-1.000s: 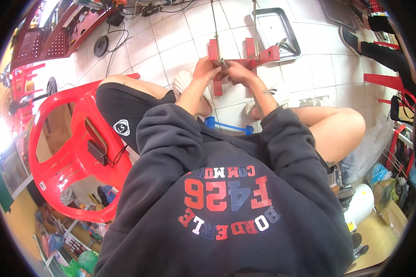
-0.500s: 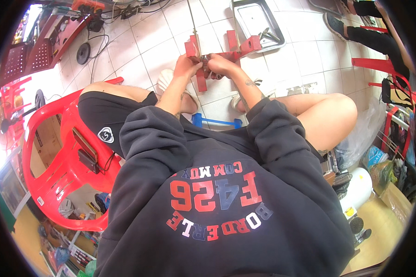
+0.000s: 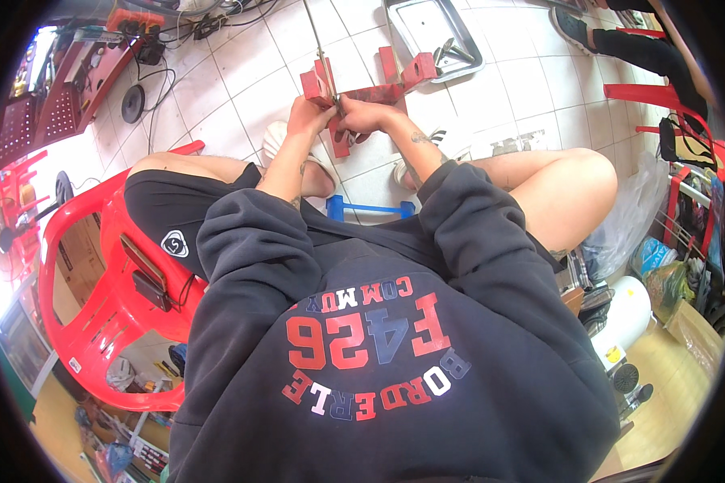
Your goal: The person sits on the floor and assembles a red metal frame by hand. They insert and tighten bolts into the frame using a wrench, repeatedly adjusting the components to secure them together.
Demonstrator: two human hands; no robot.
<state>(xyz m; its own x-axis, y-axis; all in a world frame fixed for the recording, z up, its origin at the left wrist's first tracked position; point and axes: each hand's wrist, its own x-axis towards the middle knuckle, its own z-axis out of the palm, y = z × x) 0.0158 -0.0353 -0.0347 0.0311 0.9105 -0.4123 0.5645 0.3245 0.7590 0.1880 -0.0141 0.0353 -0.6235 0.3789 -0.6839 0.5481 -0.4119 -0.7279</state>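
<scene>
- Head view: at 12 o'clock, the red metal frame [image 3: 383, 92] sat on white square floor tiles [image 3: 254, 72], a long thin metal rod [image 3: 320, 47] at its 11 o'clock side.
- Bare left hand [image 3: 307, 117]: fingers bent together near the rod; what they pinched, I couldn't tell.
- Bare right hand [image 3: 363, 116]: fingers curled beside it, contents hidden.
- Silver rectangular metal tray [image 3: 417, 32]: 1 o'clock.

Frame [image 3: 374, 94] on floor [image 3: 246, 84], ahead; left hand [image 3: 306, 118] and right hand [image 3: 364, 116] side by side at its near-left part. Tray [image 3: 415, 28] beyond, right, loose parts [image 3: 457, 55] inside. Disc [image 3: 134, 104] on floor, left. Chair [image 3: 125, 322] nearer, left, box [image 3: 151, 291] on it.
</scene>
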